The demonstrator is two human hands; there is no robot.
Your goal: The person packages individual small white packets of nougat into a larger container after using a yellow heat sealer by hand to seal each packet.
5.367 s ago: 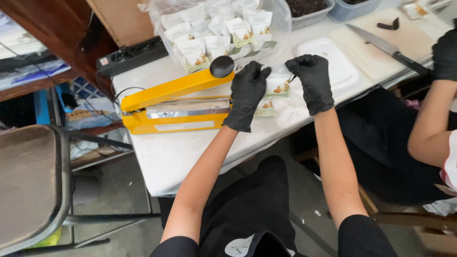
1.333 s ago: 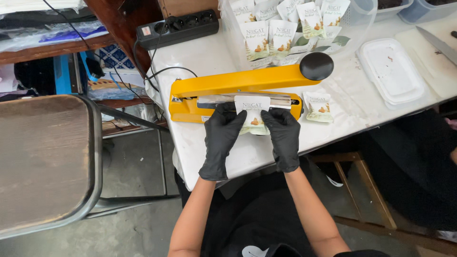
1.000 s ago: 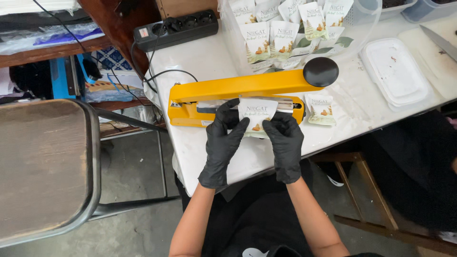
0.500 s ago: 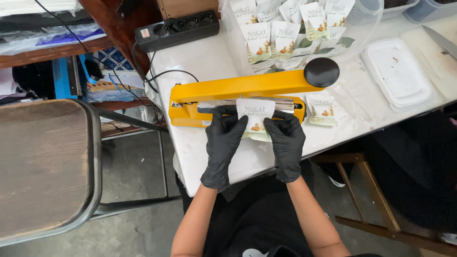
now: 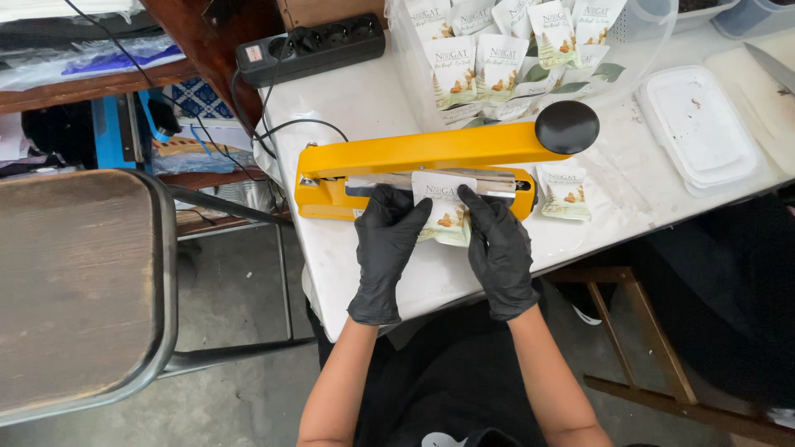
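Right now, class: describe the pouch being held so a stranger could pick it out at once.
Find the yellow sealer on the white table. Under its raised arm, the left hand and right hand, both black-gloved, pinch one white pouch. Unlike the other pouches, it lies across the sealing bar.

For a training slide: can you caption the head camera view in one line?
Two black-gloved hands, left hand and right hand, hold a small white pouch at the bar of a yellow heat sealer.
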